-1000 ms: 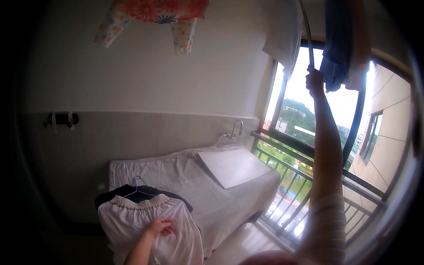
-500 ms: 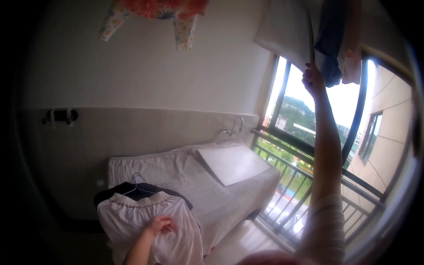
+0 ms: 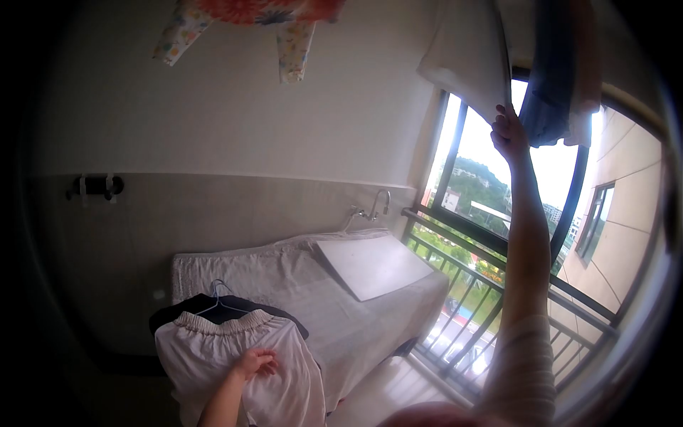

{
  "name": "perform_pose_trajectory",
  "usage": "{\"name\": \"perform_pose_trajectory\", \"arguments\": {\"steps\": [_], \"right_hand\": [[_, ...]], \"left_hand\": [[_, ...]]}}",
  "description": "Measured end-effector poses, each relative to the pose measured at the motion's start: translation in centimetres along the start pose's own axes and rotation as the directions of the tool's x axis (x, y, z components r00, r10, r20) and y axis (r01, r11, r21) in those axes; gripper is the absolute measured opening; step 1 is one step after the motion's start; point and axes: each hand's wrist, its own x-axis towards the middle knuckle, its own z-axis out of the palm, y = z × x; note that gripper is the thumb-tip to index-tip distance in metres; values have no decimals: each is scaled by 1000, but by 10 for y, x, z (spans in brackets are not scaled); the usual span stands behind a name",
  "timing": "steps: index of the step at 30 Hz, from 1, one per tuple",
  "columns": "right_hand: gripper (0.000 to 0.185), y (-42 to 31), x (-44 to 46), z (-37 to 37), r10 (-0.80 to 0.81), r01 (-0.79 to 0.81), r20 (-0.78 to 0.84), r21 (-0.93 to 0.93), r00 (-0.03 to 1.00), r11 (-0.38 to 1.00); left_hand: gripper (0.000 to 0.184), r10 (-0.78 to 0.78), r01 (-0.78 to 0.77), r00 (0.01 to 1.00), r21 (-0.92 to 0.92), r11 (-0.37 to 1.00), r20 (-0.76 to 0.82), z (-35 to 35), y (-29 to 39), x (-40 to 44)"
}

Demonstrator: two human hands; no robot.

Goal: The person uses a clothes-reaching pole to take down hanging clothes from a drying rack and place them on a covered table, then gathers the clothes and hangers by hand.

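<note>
My left hand (image 3: 257,363) rests against the front of pale elastic-waist bottoms (image 3: 206,350), its fingers loosely bent and nothing visible between them. A dark garment (image 3: 171,313) lies behind these bottoms, and a thin wire hanger (image 3: 219,304) rises from the waistband. High on the right, my right hand (image 3: 508,132) is closed around the lower edge of a pale hanging cloth (image 3: 466,64). Beside that hand hang a blue garment (image 3: 551,78) and a pinkish one (image 3: 585,92). The tops of the hanging pieces are cut off.
A cloth-covered surface (image 3: 274,285) carries a white board (image 3: 377,265), with a wall tap (image 3: 373,206) behind it. To the right are a window frame (image 3: 448,156) and a railing (image 3: 462,274). Patterned clothing (image 3: 293,53) hangs overhead; a black fixture (image 3: 99,186) is on the wall.
The pale hanging cloth, the blue garment and the pinkish one have shifted right. My right hand has moved slightly right and remains closed. My left hand has hardly moved.
</note>
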Motion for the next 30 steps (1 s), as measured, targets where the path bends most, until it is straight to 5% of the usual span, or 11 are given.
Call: {"name": "perform_pose_trajectory", "arguments": {"steps": [3,6,10,15,16,19,22,25,26,27,30], "right_hand": [[29,-1,8,-5,10,-10,-14,-3,1000,1000],[29,0,7,21,-245,148,-162,-456,956,878],[31,-18,30,31,-151,90,-177,-312,973,946],[26,15,10,39,-303,152,-250,-484,920,862],[20,36,-7,25,-437,202,-39,-848,899,490],[30,94,-60,34,-239,-164,-481,-655,843,738],[31,103,-84,51,3,-238,-487,-420,873,876],[30,90,-81,42,-81,-79,-330,-445,940,892],[30,94,-91,52,-141,-8,-280,-471,950,882],[29,110,-118,65,-155,-51,-345,-520,926,853],[28,140,-184,109,-159,-220,-545,-565,823,795]], "left_hand": [[17,-7,7,1000,-5,1000,-11,0,-1,0],[17,-12,12,1000,4,1000,-23,1,1,-1],[17,-14,14,999,-1,1000,-29,2,0,-1],[19,-3,3,1000,-11,1000,-28,2,2,-3],[19,-6,5,1000,-24,1000,-21,2,1,-1],[27,-30,30,999,25,999,15,-1,2,3],[42,25,-40,998,291,956,55,23,32,7],[72,379,-513,834,313,799,400,70,72,44],[92,322,-471,873,458,754,367,108,119,19],[111,521,-675,737,415,611,431,153,136,22],[95,696,-846,511,438,304,504,204,180,-8]]}}
